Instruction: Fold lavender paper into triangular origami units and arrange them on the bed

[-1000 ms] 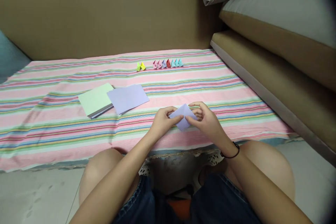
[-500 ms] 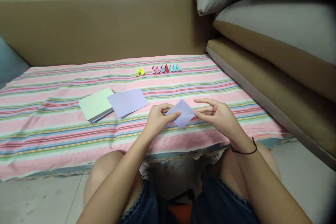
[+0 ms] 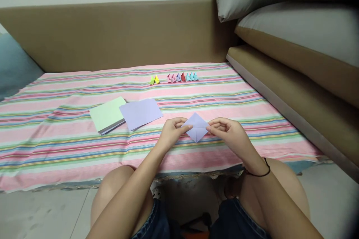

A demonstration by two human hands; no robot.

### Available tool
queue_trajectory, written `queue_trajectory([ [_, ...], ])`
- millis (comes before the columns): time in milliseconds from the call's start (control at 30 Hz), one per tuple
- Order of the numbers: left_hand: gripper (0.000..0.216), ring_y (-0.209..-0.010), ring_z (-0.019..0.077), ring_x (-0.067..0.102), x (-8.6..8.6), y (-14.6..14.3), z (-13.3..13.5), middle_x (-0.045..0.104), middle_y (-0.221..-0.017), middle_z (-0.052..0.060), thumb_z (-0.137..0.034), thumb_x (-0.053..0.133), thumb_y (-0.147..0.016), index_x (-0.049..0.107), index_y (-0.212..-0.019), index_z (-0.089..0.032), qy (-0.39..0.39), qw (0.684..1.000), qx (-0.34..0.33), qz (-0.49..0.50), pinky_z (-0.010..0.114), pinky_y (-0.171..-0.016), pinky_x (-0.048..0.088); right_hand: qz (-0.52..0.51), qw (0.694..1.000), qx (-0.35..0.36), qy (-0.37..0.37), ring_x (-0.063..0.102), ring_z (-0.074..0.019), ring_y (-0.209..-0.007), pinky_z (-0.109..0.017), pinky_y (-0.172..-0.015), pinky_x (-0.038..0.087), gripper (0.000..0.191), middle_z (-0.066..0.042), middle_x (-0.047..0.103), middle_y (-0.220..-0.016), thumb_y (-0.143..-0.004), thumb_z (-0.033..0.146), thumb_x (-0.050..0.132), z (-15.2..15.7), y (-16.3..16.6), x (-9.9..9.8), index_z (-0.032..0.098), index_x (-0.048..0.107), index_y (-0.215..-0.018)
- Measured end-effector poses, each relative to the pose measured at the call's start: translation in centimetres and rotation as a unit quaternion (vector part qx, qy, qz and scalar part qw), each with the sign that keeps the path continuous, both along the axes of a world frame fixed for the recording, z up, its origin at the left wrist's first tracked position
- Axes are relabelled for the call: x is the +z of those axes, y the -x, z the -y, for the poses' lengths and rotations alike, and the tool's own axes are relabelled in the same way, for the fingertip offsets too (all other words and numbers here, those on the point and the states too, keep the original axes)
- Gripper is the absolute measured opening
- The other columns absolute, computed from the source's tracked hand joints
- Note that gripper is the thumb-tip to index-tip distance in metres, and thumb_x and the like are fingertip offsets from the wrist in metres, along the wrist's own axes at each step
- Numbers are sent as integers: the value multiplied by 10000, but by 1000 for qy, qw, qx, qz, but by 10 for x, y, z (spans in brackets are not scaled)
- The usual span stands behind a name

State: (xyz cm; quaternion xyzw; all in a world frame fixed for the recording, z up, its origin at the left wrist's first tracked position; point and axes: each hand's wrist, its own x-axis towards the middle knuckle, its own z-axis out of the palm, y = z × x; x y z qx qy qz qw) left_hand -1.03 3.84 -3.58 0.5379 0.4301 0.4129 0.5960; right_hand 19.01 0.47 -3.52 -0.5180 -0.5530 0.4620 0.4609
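Observation:
A folded sheet of lilac origami paper (image 3: 196,127), diamond-shaped with creases through its middle, is held above the striped cloth. My left hand (image 3: 174,130) pinches its left corner, thumb on top and fingers behind. At the opposite corner, my right hand (image 3: 227,130) grips the paper between thumb and fingers. To the left, a loose stack of lilac sheets (image 3: 141,114) overlaps a stack of pale green sheets (image 3: 108,114) with darker sheets beneath.
Several small folded paper figures (image 3: 183,77) in pink, lilac, red and light blue stand in a row at the back, beside two yellow-green ones (image 3: 155,80). Stacked cushions (image 3: 294,71) border the right side. A brown backrest (image 3: 126,37) runs behind the striped cloth (image 3: 70,149).
My right hand's fingers have closed in on the paper's right corner; the index finger was raised before. The whole view has shifted slightly, so things sit a little lower and further right.

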Motion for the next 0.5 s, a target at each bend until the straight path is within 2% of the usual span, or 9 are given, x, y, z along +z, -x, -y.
queue_trajectory([
  [133, 262, -619, 153, 622, 0, 7, -6, 708, -678, 46, -318, 742, -652, 691, -825, -128, -6, 999, 2, -39, 265, -611, 460, 0, 1000, -8, 2, 653, -180, -690, -319, -657, 553, 263, -53, 682, -732, -721, 368, 719, -1, -5, -3, 149, 667, -857],
  [167, 247, -626, 159, 627, 1, 9, -6, 703, -664, 47, -324, 730, -667, 683, -813, -131, -14, 998, 22, -51, 268, -618, 464, 18, 1000, -22, -10, 645, -178, -672, -314, -635, 545, 240, -47, 673, -717, -735, 360, 704, 0, -5, -2, 153, 662, -850],
  [233, 243, -628, 161, 633, 2, 10, -5, 686, -633, 49, -370, 701, -707, 657, -758, -136, -27, 995, 69, -60, 273, -641, 474, 94, 989, -82, -83, 623, -170, -649, -308, -611, 524, 162, -39, 655, -715, -786, 318, 649, 3, -2, 0, 167, 648, -846],
  [300, 321, -648, 164, 645, 3, 6, -2, 690, -669, 66, -456, 649, -753, 641, -734, -135, 3, 998, 65, -20, 279, -667, 489, 218, 943, -139, -208, 605, -175, -694, -321, -657, 503, 91, -48, 650, -764, -839, 242, 573, 7, 5, 2, 184, 640, -858],
  [333, 368, -678, 170, 656, 4, 4, 0, 703, -725, 81, -497, 615, -772, 649, -759, -131, 38, 999, 32, 21, 283, -677, 497, 285, 909, -141, -270, 598, -186, -744, -336, -705, 490, 106, -58, 651, -796, -860, 204, 535, 9, 10, 3, 191, 640, -869],
  [367, 398, -734, 183, 670, 4, 0, 1, 715, -807, 95, -523, 592, -783, 658, -817, -132, 79, 994, -5, 75, 296, -700, 508, 341, 876, -117, -322, 589, -200, -786, -349, -733, 474, 131, -66, 655, -811, -870, 176, 511, 12, 16, 3, 196, 641, -872],
  [433, 357, -802, 179, 665, 3, -6, 4, 710, -921, 83, -473, 639, -765, 655, -906, -145, 113, 982, -27, 148, 294, -726, 515, 416, 823, -41, -384, 575, -211, -805, -359, -740, 447, 162, -72, 664, -820, -882, 146, 490, 15, 26, 2, 198, 644, -882],
  [500, 311, -763, 142, 640, 1, -8, 5, 697, -898, 42, -332, 735, -688, 649, -926, -151, 107, 984, -1, 145, 250, -689, 501, 438, 798, 21, -413, 576, -208, -803, -362, -741, 434, 160, -68, 674, -835, -893, 148, 493, 17, 33, 0, 197, 645, -895],
])
